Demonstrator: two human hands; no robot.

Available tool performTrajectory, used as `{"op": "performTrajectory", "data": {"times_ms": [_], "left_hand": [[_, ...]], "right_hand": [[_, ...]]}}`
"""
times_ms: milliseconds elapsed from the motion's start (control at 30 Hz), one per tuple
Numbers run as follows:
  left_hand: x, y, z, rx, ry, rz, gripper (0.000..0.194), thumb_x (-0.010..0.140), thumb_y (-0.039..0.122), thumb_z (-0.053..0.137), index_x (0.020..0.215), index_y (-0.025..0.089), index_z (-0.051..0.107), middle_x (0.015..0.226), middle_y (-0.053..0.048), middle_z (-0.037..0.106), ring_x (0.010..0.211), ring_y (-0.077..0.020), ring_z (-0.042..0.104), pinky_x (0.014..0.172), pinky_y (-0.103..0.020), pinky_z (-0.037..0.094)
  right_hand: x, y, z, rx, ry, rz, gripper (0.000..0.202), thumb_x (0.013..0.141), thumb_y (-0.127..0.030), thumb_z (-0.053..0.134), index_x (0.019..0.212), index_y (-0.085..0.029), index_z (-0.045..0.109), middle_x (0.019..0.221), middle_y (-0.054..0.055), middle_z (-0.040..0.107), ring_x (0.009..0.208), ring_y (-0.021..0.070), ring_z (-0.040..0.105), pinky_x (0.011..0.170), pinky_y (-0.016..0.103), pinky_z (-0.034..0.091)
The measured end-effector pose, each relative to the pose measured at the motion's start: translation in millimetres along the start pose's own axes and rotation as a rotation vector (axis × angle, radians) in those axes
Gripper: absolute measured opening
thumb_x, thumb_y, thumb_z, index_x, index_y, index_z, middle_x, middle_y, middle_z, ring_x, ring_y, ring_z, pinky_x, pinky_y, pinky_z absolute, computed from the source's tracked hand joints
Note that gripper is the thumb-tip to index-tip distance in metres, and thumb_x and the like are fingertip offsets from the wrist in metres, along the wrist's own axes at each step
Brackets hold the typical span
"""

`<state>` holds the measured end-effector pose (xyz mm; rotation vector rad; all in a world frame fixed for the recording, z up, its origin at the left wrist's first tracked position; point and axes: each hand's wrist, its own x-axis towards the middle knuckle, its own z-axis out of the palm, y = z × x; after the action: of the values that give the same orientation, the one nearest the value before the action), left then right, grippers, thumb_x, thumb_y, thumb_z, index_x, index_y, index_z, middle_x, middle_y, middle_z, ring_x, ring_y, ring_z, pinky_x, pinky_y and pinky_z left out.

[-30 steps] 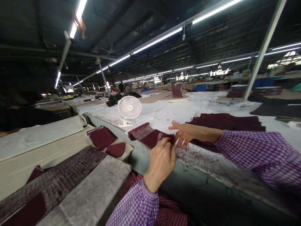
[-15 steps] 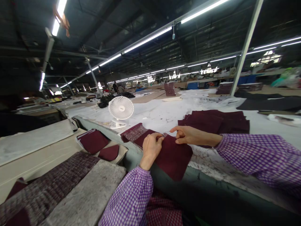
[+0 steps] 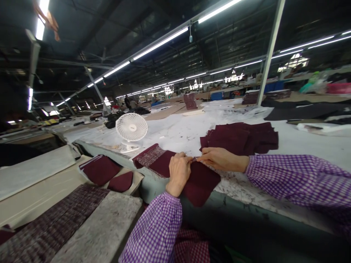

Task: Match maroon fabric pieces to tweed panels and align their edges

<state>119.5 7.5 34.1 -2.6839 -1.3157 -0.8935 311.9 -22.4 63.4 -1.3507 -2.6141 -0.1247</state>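
A maroon fabric piece (image 3: pixel 201 182) hangs over the front edge of the table, one rounded corner pointing down. My left hand (image 3: pixel 179 171) pinches its upper edge near the middle. Close beside it, my right hand (image 3: pixel 218 159) has thumb and forefinger pressed together at the same edge, the tips almost meeting the left ones. What lies between the right fingertips is too small to make out. More maroon fabric with a speckled, frayed strip (image 3: pixel 153 156) extends left from under my left hand. Behind my right hand lies a loose pile of maroon fabric pieces (image 3: pixel 244 137).
A white fan (image 3: pixel 131 127) stands on the white-covered table (image 3: pixel 175 128) to the left. Lower left, maroon pieces (image 3: pixel 100 170) lie beside a long row of speckled fabric (image 3: pixel 55 223) and a grey stained board (image 3: pixel 101 226). A metal post (image 3: pixel 271 51) rises at the right.
My right hand has moved down and left to the fabric's upper edge, its fingers closing beside my left hand. The view has turned slightly right.
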Motion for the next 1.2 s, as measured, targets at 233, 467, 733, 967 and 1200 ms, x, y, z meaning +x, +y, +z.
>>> {"op": "performTrajectory", "data": {"times_ms": [233,467,733,967,1200], "left_hand": [[-0.5,3.0,-5.2,0.138,-0.062,0.124,0.029,0.091,0.022,0.042,0.088,0.027,0.071,0.085,-0.004,0.061,0.084,-0.0208,0.052,0.072,-0.034,0.035],[0.3,8.9,-11.1,0.244,-0.109,0.168,0.03,0.091,0.021,0.04,0.085,0.024,0.07,0.089,-0.005,0.061,0.087,-0.0204,0.051,0.075,-0.036,0.034],[2.6,7.3,-10.0,0.206,-0.126,0.128,0.029,0.092,0.022,0.041,0.093,0.025,0.069,0.09,-0.004,0.062,0.089,-0.02,0.053,0.077,-0.034,0.037],[-10.1,-19.9,-21.4,-0.058,-0.129,0.023,0.017,0.086,0.023,0.056,0.091,0.024,0.071,0.091,-0.001,0.064,0.089,-0.0168,0.056,0.077,-0.027,0.042],[-30.6,-23.0,-32.3,-0.029,-0.067,0.059,0.021,0.088,0.017,0.048,0.085,0.02,0.069,0.087,-0.003,0.062,0.085,-0.0176,0.054,0.077,-0.03,0.042]], "right_hand": [[-0.3,2.3,3.6,0.018,0.002,0.006,0.029,0.091,-0.022,0.044,0.108,-0.02,0.068,0.086,0.008,0.058,0.081,0.0183,0.055,0.072,0.029,0.042],[3.7,-0.8,-2.3,0.016,0.12,0.064,0.029,0.09,-0.02,0.042,0.107,-0.017,0.065,0.098,0.009,0.063,0.086,0.0188,0.058,0.076,0.03,0.044],[5.0,-10.4,3.5,0.004,0.079,-0.075,0.032,0.089,-0.013,0.037,0.108,-0.016,0.063,0.094,0.009,0.067,0.088,0.0207,0.054,0.085,0.037,0.043],[7.5,-4.7,7.0,0.002,0.06,-0.087,0.036,0.088,-0.012,0.037,0.113,-0.017,0.062,0.098,0.01,0.066,0.087,0.0209,0.054,0.084,0.037,0.042],[10.8,-5.8,7.2,0.033,0.011,-0.077,0.04,0.084,-0.006,0.038,0.114,-0.016,0.063,0.096,0.011,0.061,0.09,0.0213,0.053,0.087,0.038,0.041]]}}
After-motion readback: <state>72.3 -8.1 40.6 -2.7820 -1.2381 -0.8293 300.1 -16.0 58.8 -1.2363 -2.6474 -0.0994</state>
